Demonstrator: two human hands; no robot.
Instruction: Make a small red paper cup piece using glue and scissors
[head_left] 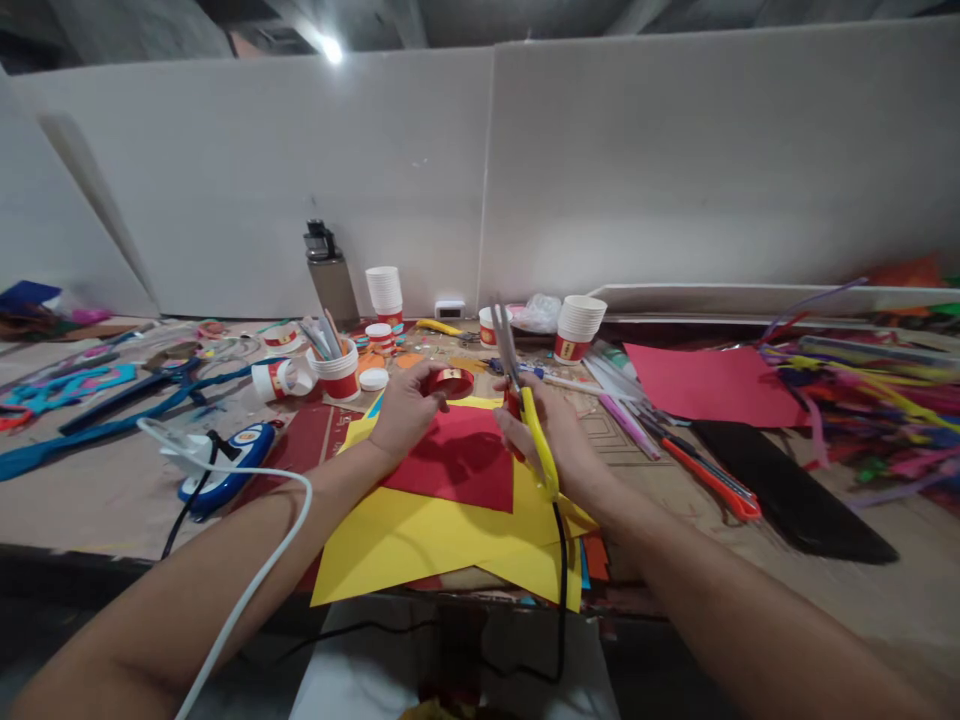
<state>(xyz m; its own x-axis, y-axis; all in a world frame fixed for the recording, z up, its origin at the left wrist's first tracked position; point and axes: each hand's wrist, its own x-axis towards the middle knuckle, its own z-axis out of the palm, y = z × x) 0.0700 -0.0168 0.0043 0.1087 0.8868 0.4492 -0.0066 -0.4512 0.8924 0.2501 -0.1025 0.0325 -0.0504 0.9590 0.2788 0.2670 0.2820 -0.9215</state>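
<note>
My left hand (409, 410) is closed on a red paper ring (454, 384) with a gold mark, apparently a strip from a paper cup. My right hand (562, 430) grips scissors (537, 430) with yellow handles, blades pointing up and away. Something red shows by the right fingers; I cannot tell whether it belongs to the scissors. Between the hands and below them lies a red paper sheet (457, 470), on top of yellow sheets (390, 550). The ring and the scissor blades are apart.
Left stand a cup of pens (337, 372), a tipped paper cup (271, 381) and a blue power strip (229, 470). Stacked cups (580, 325) stand behind. At right lie a red cutter (712, 475), a black phone-like slab (795, 490) and colourful pipe cleaners (892, 410). A white cable crosses my left forearm.
</note>
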